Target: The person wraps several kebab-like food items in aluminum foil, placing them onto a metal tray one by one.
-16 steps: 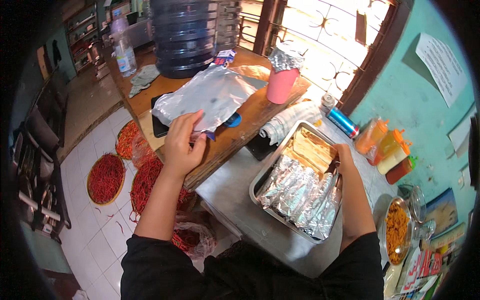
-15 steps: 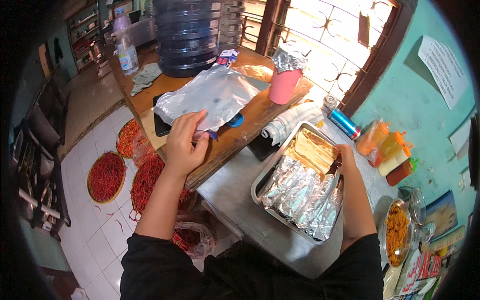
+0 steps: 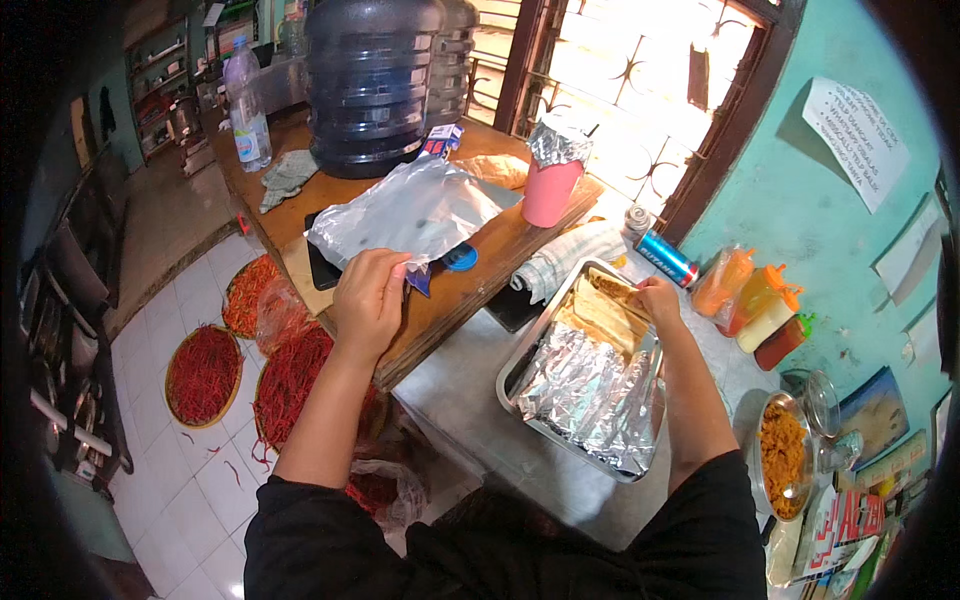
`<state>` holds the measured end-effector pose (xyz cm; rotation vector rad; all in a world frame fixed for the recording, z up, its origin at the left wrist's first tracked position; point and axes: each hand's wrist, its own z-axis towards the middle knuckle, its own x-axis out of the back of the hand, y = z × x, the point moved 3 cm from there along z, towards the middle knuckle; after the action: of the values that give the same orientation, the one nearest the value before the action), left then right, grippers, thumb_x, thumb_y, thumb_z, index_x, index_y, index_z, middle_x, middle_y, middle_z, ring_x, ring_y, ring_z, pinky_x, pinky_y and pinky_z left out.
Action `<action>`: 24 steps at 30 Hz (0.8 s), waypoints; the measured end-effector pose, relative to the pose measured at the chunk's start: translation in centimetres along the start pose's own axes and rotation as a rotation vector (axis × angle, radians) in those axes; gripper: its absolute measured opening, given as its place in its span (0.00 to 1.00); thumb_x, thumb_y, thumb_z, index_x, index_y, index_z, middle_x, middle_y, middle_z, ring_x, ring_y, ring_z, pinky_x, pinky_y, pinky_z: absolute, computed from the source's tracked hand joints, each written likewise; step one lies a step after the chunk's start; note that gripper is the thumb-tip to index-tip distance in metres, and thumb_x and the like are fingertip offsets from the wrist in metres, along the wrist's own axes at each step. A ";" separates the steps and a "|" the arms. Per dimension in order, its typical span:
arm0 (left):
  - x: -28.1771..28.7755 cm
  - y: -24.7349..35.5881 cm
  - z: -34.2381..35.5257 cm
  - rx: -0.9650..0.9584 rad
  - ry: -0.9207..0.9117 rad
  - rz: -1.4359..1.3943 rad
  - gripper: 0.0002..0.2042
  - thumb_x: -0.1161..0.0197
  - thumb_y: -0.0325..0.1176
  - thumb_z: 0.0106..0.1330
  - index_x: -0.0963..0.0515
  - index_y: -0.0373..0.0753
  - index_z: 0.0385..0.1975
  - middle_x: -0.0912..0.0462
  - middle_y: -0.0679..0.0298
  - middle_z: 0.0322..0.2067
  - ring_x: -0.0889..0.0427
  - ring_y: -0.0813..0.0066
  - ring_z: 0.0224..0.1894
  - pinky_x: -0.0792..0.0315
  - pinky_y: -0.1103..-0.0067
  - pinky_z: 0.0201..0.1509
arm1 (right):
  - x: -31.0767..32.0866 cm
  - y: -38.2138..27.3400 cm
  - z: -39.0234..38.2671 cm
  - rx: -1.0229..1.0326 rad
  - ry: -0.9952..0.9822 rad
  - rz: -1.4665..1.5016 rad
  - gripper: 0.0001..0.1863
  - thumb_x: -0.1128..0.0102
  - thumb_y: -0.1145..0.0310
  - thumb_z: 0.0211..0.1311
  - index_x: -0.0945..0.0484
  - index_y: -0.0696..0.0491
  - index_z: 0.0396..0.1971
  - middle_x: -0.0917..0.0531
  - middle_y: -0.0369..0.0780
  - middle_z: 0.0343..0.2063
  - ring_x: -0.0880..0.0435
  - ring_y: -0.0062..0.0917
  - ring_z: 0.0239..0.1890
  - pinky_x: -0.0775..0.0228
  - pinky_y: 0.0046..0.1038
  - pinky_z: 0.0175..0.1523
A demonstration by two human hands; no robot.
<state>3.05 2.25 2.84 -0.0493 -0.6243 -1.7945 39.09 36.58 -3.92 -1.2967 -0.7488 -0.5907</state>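
Foil sheet [image 3: 420,210]: on the wooden counter [image 3: 450,320], crinkled, its near edge at your left hand.
Left hand [image 3: 372,300]: thumb and fingertips pinched on the foil sheet's near edge.
Right hand [image 3: 660,303]: fingers curled at the far right corner of the metal tray [image 3: 507,395], by the ends of the pale rolls [image 3: 600,315]; whether you grasp a roll or the rim, you cannot tell from here.
Handling, foil: best kept to a light pinch with the sheet flat, since thin foil probably tears or creases if you tug at one point.
Handling, rolls: fingers under the length, with little squeeze, would likely spare the soft-looking bread.
Metal tray: on the grey counter [image 3: 440,400]; pale rolls bare at your far end, foil-wrapped rolls [image 3: 590,385] side by side at the near end.
Pink cup [image 3: 550,195]: upright, foil over its mouth; contents hidden from you.
Bowl [image 3: 755,470]: at your far right, orange shredded food inside.
Squeeze bottles [image 3: 770,298]: grouped by the wall, orange, yellowish and red-brown fillings.
Round basket [image 3: 204,425]: on the tiled floor to your left, filled with red chillies.
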 end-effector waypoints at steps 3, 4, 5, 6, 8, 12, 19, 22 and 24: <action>-0.2 0.4 0.4 0.027 0.058 -0.090 0.07 0.46 0.26 0.65 0.21 0.34 0.37 0.21 0.55 0.35 0.22 0.58 0.39 0.29 0.70 0.46 | 3.6 2.7 -0.7 0.040 0.075 0.167 0.12 0.37 0.68 0.38 0.17 0.55 0.27 0.16 0.42 0.27 0.18 0.29 0.27 0.29 0.30 0.34; -0.5 0.6 0.5 0.013 0.090 -0.118 0.07 0.47 0.25 0.66 0.22 0.33 0.37 0.21 0.54 0.35 0.22 0.57 0.39 0.29 0.70 0.46 | 4.7 4.0 -1.2 0.082 0.088 0.331 0.11 0.37 0.68 0.39 0.18 0.56 0.26 0.16 0.41 0.26 0.19 0.27 0.26 0.30 0.29 0.32; 1.0 -0.4 -0.4 0.028 0.124 -0.083 0.08 0.49 0.25 0.67 0.22 0.32 0.38 0.21 0.54 0.35 0.22 0.58 0.40 0.29 0.71 0.47 | 4.5 -1.8 -5.7 -0.220 -0.030 0.625 0.12 0.42 0.72 0.45 0.20 0.54 0.33 0.18 0.35 0.29 0.23 0.22 0.28 0.34 0.24 0.33; 0.5 -0.1 -0.1 0.010 0.112 -0.119 0.08 0.49 0.25 0.67 0.22 0.32 0.38 0.21 0.54 0.35 0.22 0.58 0.40 0.29 0.71 0.47 | 6.5 -0.6 -7.1 -0.236 0.010 0.628 0.12 0.42 0.72 0.45 0.20 0.54 0.33 0.18 0.35 0.29 0.23 0.22 0.28 0.34 0.24 0.33; -0.2 -0.5 0.1 0.075 0.116 -0.232 0.09 0.51 0.25 0.68 0.23 0.31 0.38 0.21 0.55 0.35 0.22 0.61 0.39 0.30 0.74 0.47 | 8.6 2.1 -10.0 -0.293 -0.048 0.983 0.14 0.43 0.70 0.51 0.22 0.51 0.39 0.18 0.36 0.30 0.22 0.22 0.29 0.34 0.24 0.32; -1.2 -6.2 -0.3 0.554 0.332 -0.852 0.07 0.47 0.30 0.69 0.23 0.36 0.36 0.22 0.68 0.33 0.25 0.83 0.36 0.30 0.83 0.40 | 12.4 4.1 -19.4 -0.290 -0.083 1.247 0.15 0.44 0.68 0.55 0.26 0.55 0.43 0.19 0.37 0.33 0.21 0.24 0.30 0.27 0.27 0.34; -0.7 3.4 2.1 0.207 0.259 -0.834 0.12 0.54 0.31 0.74 0.26 0.31 0.44 0.21 0.59 0.43 0.23 0.70 0.46 0.29 0.72 0.53 | 16.2 14.2 -38.4 -0.419 0.149 1.251 0.17 0.42 0.71 0.52 0.27 0.59 0.43 0.19 0.42 0.34 0.20 0.28 0.32 0.26 0.30 0.41; -2.4 16.3 -1.2 -0.486 0.023 -0.506 0.10 0.56 0.27 0.73 0.25 0.33 0.40 0.21 0.53 0.45 0.22 0.58 0.49 0.34 0.62 0.62 | 17.2 18.0 -44.9 -0.491 0.223 1.149 0.17 0.43 0.73 0.50 0.27 0.61 0.42 0.18 0.43 0.34 0.20 0.29 0.33 0.27 0.29 0.43; -3.2 22.7 -6.0 -0.649 -0.173 -0.650 0.07 0.51 0.27 0.67 0.25 0.33 0.35 0.21 0.53 0.41 0.21 0.59 0.47 0.32 0.62 0.59 | 18.2 18.4 -47.6 -0.502 0.378 0.978 0.15 0.43 0.72 0.50 0.26 0.61 0.40 0.19 0.41 0.34 0.21 0.28 0.33 0.28 0.26 0.43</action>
<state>26.28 -1.66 5.39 -0.4933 -0.1458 -2.5868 72.08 -6.33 -6.24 -1.7386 0.4006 -0.1927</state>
